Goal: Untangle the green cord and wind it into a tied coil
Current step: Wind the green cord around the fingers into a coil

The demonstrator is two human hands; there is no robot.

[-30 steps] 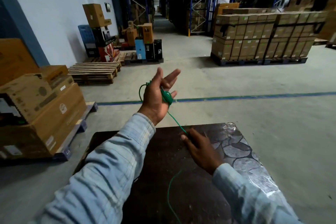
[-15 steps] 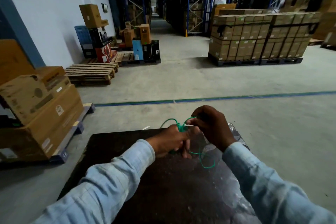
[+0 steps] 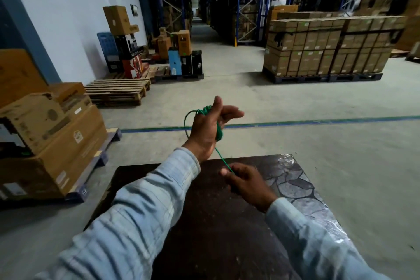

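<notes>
A thin green cord [image 3: 219,134] is wound in several turns around my left hand [image 3: 208,130], which is raised beyond the far edge of the dark table [image 3: 204,223] with its fingers spread. A loop of the cord sticks out to the left of that hand. From the wraps a taut strand runs down to my right hand [image 3: 246,180], which pinches it just above the table's far end. Whatever cord lies past the right hand is hidden.
Stacked cardboard boxes on a pallet [image 3: 45,143] stand left of the table. Empty wooden pallets [image 3: 118,91] lie further back. A large pallet of cartons [image 3: 327,45] stands at the right, with blue racking behind. A blue line [image 3: 318,121] crosses the concrete floor.
Half a second ago both hands were together low over the table edge. The left hand has since lifted up and away with the wraps, and the right hand has dropped back, pulling the strand taut.
</notes>
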